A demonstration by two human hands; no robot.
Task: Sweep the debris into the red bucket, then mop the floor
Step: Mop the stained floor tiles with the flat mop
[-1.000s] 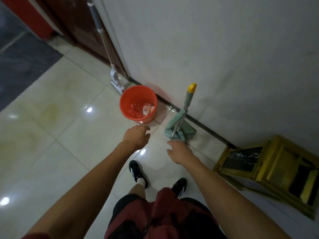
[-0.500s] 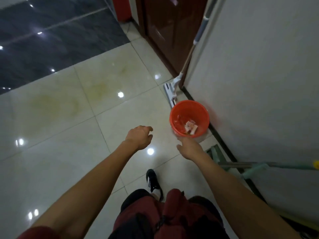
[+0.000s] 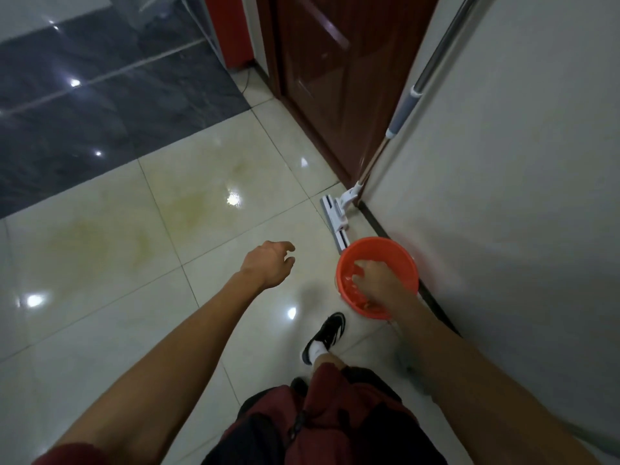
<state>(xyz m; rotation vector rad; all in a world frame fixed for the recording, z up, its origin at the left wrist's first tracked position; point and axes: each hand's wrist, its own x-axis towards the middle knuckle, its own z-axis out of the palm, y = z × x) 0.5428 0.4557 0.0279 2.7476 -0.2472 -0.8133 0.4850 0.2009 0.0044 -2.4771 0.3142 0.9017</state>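
Observation:
The red bucket [image 3: 397,251] stands on the pale tiled floor against the white wall, to my right. My right hand [image 3: 375,276] hangs over its mouth with fingers loosely spread downward, empty, hiding most of what lies inside. My left hand [image 3: 268,265] floats over the tiles to the bucket's left, fingers apart and empty. A flat mop rests just beyond the bucket. Its white head [image 3: 333,223] lies on the floor and its grey handle [image 3: 407,109] leans up the wall corner.
A dark brown door [image 3: 322,78] sits behind the mop, with a red object [image 3: 228,28] beside it. Dark grey tiles [image 3: 100,95] begin at the far left. The white wall [image 3: 520,196] runs along my right. My black shoe [image 3: 325,333] steps forward.
I have walked forward and turned left along the wall. The green broom and dustpan have left the view. My right hand now overlaps the bucket instead of stopping short of it.

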